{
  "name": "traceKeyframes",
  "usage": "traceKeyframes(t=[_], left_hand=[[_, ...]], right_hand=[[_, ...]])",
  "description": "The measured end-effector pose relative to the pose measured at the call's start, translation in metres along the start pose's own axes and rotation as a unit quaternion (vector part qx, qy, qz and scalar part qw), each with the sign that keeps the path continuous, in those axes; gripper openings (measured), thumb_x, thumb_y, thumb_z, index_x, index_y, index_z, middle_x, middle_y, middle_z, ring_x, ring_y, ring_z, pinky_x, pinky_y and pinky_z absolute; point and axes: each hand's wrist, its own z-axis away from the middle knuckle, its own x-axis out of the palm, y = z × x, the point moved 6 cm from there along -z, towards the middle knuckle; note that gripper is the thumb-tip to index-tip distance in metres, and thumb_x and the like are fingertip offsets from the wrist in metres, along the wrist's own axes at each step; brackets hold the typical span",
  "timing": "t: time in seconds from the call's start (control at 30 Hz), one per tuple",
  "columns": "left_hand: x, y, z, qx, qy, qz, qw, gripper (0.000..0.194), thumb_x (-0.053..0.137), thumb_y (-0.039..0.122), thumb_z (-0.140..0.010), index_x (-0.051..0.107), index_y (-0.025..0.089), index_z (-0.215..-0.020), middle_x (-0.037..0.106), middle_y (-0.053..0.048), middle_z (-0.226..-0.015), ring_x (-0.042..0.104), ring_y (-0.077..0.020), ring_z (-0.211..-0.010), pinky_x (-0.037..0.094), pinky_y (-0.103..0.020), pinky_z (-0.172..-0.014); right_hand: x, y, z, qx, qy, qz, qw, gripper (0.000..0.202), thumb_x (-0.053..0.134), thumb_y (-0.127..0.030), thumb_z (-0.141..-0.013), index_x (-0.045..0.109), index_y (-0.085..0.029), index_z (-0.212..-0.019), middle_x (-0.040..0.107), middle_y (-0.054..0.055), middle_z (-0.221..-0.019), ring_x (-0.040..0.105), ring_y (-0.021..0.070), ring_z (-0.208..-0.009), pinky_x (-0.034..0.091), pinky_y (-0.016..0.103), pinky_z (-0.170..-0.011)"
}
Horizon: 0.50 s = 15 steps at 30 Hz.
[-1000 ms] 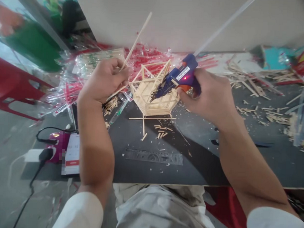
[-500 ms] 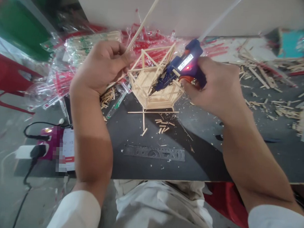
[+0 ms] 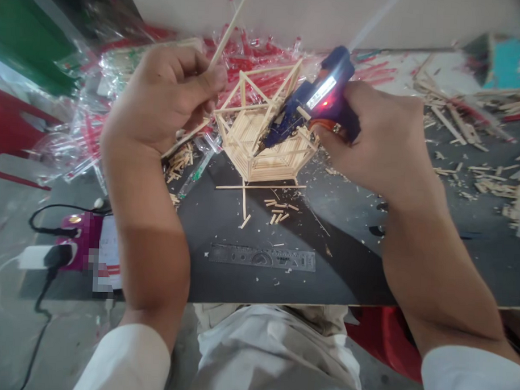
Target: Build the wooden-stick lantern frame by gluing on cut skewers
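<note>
My left hand (image 3: 173,95) pinches a long thin wooden stick (image 3: 230,30) that slants up and to the right. In my right hand (image 3: 377,136) is a dark blue glue gun (image 3: 303,105) with an orange trigger and a lit red light. Its nozzle points down and left, at the near left side of a wooden stick frame (image 3: 252,175); whether the tip touches cannot be made out. That frame has a many-sided layered base with triangles of sticks rising from it. Two crossed sticks (image 3: 244,200) lie at its near side.
A clear ruler (image 3: 262,256) and cut stick pieces (image 3: 279,210) lie on the black tabletop (image 3: 223,285). Plastic-wrapped red and clear items (image 3: 87,132) pile up behind and left. A purple power strip (image 3: 79,240) with plugs and a phone (image 3: 109,249) sit at the left edge.
The view has shifted slightly, and my left hand with the stick sits a little further left of the frame. The glue gun's nozzle stays at the same part of the frame.
</note>
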Motion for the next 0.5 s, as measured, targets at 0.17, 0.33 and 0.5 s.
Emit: traceKeyframes(t=[0.17,0.33,0.5], left_hand=[[0.0005,0.0012,-0.0004,0.0,0.007,-0.002,1.0,0.023,0.067,0.023,-0.093,0.06,0.018,-0.071,0.05,0.001,-0.06,0.04,-0.0056,-0.048,0.025,-0.025,-0.046],[-0.0002,-0.0009,-0.0016,-0.019,0.007,-0.024,0.999,0.024,0.071,0.031,-0.088,0.061,0.02,-0.07,0.05,-0.001,-0.062,0.042,-0.0089,-0.051,0.028,-0.028,-0.049],[-0.002,-0.0038,-0.0021,-0.007,0.012,-0.019,1.0,0.029,0.078,0.04,-0.083,0.061,0.022,-0.067,0.051,-0.003,-0.061,0.043,-0.0101,-0.051,0.029,-0.028,-0.045]], right_hand=[[-0.001,0.0028,0.0002,0.012,-0.011,0.005,1.0,0.036,0.052,-0.038,-0.097,0.059,-0.019,-0.127,0.075,0.014,-0.1,0.072,0.0317,-0.088,0.052,0.042,-0.078],[-0.0043,0.0036,0.0005,0.026,-0.022,-0.012,0.999,0.041,0.052,-0.043,-0.099,0.059,-0.019,-0.132,0.075,0.016,-0.103,0.072,0.034,-0.092,0.05,0.044,-0.083],[-0.0051,0.0028,0.0008,0.033,-0.036,-0.012,0.999,0.04,0.051,-0.04,-0.1,0.058,-0.017,-0.132,0.074,0.018,-0.103,0.072,0.0348,-0.095,0.049,0.044,-0.083]])
